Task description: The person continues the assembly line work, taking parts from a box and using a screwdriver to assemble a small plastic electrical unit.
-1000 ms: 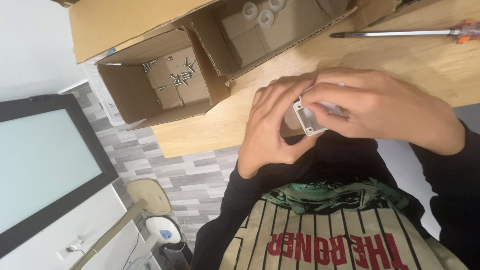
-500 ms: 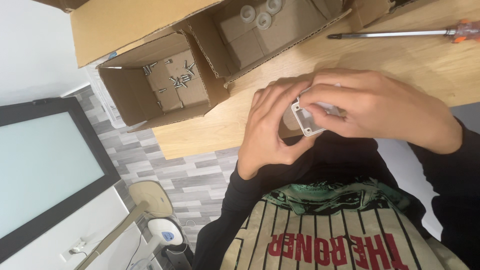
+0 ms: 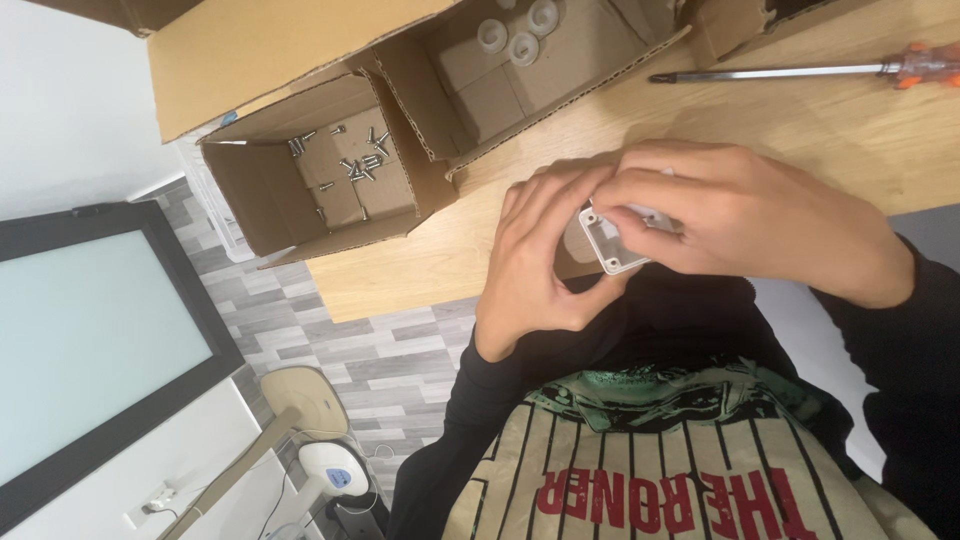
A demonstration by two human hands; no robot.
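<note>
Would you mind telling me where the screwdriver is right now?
The screwdriver lies on the wooden table at the head view's top right, beyond the hands, beside the cardboard box of white rings.

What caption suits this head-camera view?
Both hands, left and right, hold a small white plastic housing beside a cardboard box of screws.

Light wooden table (image 3: 800,120) carries two open cardboard boxes (image 3: 330,170); a screwdriver (image 3: 790,71) lies beside them

White plastic housing (image 3: 612,243), brown cardboard boxes (image 3: 330,170), orange-handled screwdriver (image 3: 800,71)
</note>
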